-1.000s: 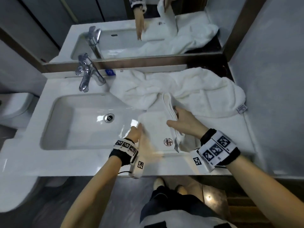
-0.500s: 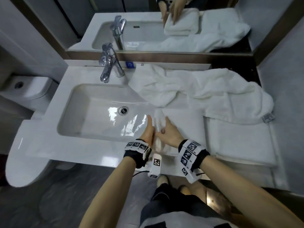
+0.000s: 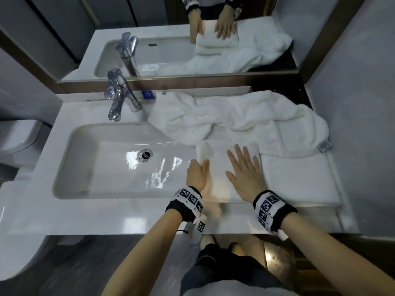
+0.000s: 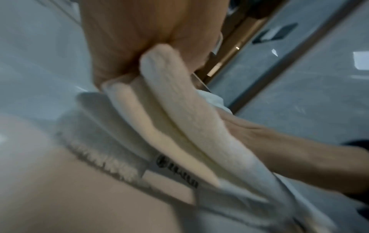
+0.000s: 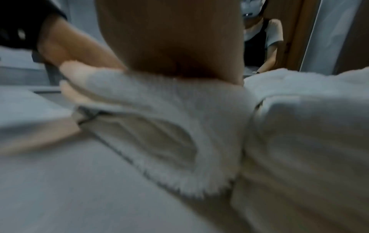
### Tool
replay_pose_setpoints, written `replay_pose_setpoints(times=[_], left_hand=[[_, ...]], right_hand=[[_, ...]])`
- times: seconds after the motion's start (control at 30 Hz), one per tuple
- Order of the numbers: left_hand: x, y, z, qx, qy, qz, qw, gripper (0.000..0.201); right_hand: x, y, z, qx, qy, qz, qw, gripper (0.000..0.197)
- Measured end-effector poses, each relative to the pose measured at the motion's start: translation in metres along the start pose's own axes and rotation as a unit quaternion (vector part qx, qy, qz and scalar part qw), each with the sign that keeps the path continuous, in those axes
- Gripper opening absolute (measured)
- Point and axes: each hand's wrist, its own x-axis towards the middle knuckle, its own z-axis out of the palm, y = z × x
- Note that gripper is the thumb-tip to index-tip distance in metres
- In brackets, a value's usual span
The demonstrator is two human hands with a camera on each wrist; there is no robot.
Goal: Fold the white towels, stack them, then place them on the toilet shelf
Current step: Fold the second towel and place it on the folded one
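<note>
A small folded white towel (image 3: 215, 167) lies on the counter just right of the basin. My left hand (image 3: 199, 169) presses against its left edge with fingers straight; the left wrist view shows the palm (image 4: 139, 31) against the stacked towel folds (image 4: 179, 118). My right hand (image 3: 243, 167) lies flat on top of the towel, fingers spread. Its palm (image 5: 169, 39) rests on the towel (image 5: 159, 110) in the right wrist view. A second folded towel (image 3: 299, 178) lies flat to the right. A large crumpled white towel (image 3: 245, 120) sits behind them.
The sink basin (image 3: 106, 163) and chrome faucet (image 3: 119, 97) are to the left. A toilet (image 3: 17, 135) stands at far left. A mirror (image 3: 192, 50) runs along the back and a grey wall (image 3: 363, 124) closes the right side.
The right hand has laid the raised fold over to the left and now rests flat on the towel. The left hand has shifted to the towel's left edge.
</note>
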Motion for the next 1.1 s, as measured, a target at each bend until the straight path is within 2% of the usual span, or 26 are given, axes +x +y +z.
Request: replay_pose_setpoints(times=[0.07,0.1,0.17,0.23,0.27,0.33,0.4,0.57,0.63,0.67,0.73,0.77,0.83,0.87,0.93,1.1], left_hand=[[-0.002,0.004,0.003,0.163,0.094,0.065,0.980,0.047],[-0.003,0.006,0.004,0.219,0.114,0.121,0.961,0.053],[-0.004,0.009,0.009,0.311,0.083,0.247,0.914,0.058],[-0.002,0.007,0.017,0.391,0.047,0.316,0.863,0.058],[-0.001,0.004,0.019,0.415,0.033,0.312,0.854,0.061],[0.007,-0.005,0.019,0.422,0.014,0.261,0.868,0.066],[0.014,-0.012,0.015,0.434,0.027,0.230,0.870,0.069],[0.015,-0.013,0.002,0.423,-0.002,0.226,0.877,0.060],[0.014,-0.007,-0.003,0.445,-0.023,0.222,0.868,0.059],[0.014,-0.001,-0.006,0.472,-0.028,0.221,0.853,0.060],[0.016,0.022,-0.009,0.514,-0.017,0.239,0.824,0.057],[0.018,0.037,-0.008,0.507,-0.006,0.257,0.823,0.053],[0.024,0.072,0.000,0.443,-0.004,0.306,0.842,0.050],[0.028,0.088,0.008,0.410,-0.020,0.336,0.847,0.051],[0.034,0.116,0.029,0.382,-0.062,0.387,0.837,0.053],[0.049,0.162,0.079,0.427,-0.127,0.436,0.782,0.060]], right_hand=[[-0.001,-0.002,0.005,-0.014,0.017,0.015,1.000,0.062],[-0.001,-0.003,0.006,-0.017,0.031,0.030,0.999,0.062],[-0.001,-0.004,0.008,-0.028,0.056,0.067,0.996,0.062],[-0.001,-0.002,0.010,-0.032,0.050,0.086,0.995,0.061],[0.000,-0.002,0.012,-0.034,0.040,0.085,0.995,0.061],[0.001,-0.001,0.016,-0.036,0.022,0.075,0.996,0.060],[0.004,0.000,0.019,-0.030,0.018,0.070,0.997,0.060],[0.009,0.006,0.019,0.003,-0.004,0.054,0.999,0.060],[0.009,0.011,0.014,0.018,-0.021,0.040,0.999,0.060],[0.010,0.014,0.010,0.044,-0.031,0.030,0.998,0.058],[0.009,0.022,-0.005,0.157,-0.027,0.022,0.987,0.051],[0.007,0.028,-0.013,0.219,0.003,0.032,0.975,0.045],[-0.001,0.045,-0.026,0.274,0.104,0.072,0.953,0.034],[-0.006,0.056,-0.030,0.265,0.150,0.094,0.948,0.029],[-0.017,0.076,-0.035,0.234,0.188,0.139,0.943,0.026],[-0.041,0.111,-0.037,0.163,0.162,0.217,0.949,0.031]])
